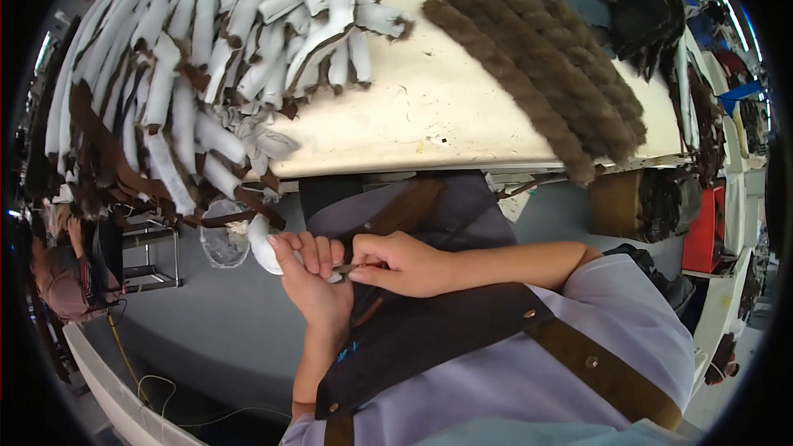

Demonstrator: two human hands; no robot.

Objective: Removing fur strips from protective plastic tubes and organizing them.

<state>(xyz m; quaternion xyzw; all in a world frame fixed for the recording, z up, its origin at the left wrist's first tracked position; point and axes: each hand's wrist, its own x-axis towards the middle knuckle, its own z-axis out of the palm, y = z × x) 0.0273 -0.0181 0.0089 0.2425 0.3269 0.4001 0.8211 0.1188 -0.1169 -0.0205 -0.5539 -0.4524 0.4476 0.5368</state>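
My left hand [316,274] is closed, fingers curled, above my lap. A white-backed fur strip [263,245] comes out of it on the left; its far part is hidden by other strips at the table edge. My right hand [403,264] is closed in a pinch on a small thin tool [346,269] with a metallic part, too small to name exactly. Its tip meets the fingertips of my left hand, close to a bit of white material. Brown fur [407,206] lies on the dark cloth over my lap, just beyond both hands.
A heap of white-backed fur strips [248,33] covers the left of the cream table [396,128] and hangs over its edge. Long brown fur strips [537,49] lie on the right. A clear plastic bag [224,235], a metal-legged stool [153,256] and a cardboard box [615,205] stand lower down.
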